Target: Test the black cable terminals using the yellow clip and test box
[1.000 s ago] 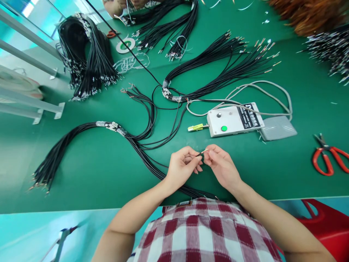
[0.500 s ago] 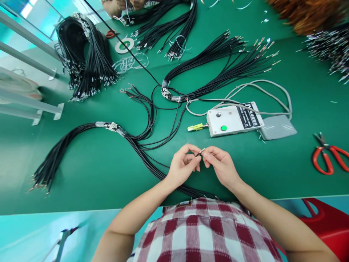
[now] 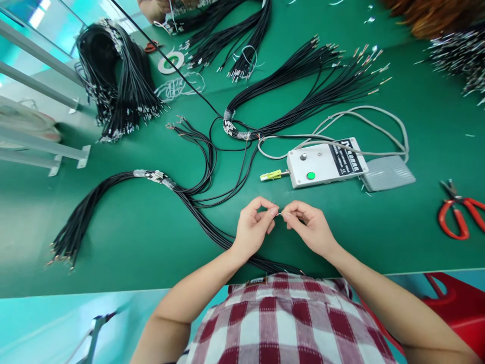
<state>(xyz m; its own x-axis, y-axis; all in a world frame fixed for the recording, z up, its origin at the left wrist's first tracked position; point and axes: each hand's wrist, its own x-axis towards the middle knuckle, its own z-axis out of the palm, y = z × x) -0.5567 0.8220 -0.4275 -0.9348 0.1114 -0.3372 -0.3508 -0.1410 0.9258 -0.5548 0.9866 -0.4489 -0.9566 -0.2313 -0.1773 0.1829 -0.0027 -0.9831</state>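
Between my two hands runs the thin end of a cable (image 3: 279,214), pale where it shows in the small gap. My left hand (image 3: 255,222) is closed, thumb and forefinger pinching the cable. From the other side my right hand (image 3: 307,225) pinches the tip of it. A bundle of black cables (image 3: 200,220), wrapped in clear tape near its middle, passes under my left forearm toward the table's front edge. Just beyond my hands lies a white control box (image 3: 322,167) with a green button and a yellow-green clip (image 3: 271,175) on its left end.
Red-handled cutters (image 3: 459,215) lie at the right beside a grey foot pedal (image 3: 388,173). Another black cable bundle (image 3: 273,86) curves behind the box. At the left hang cables (image 3: 117,81) near metal bars (image 3: 38,55). A tape roll (image 3: 171,62) and another person's arm (image 3: 151,9) are farther back.
My fingers have shifted slightly on the cable end, and its pale tip now lies level between both hands instead of pointing up. The view has moved a little.
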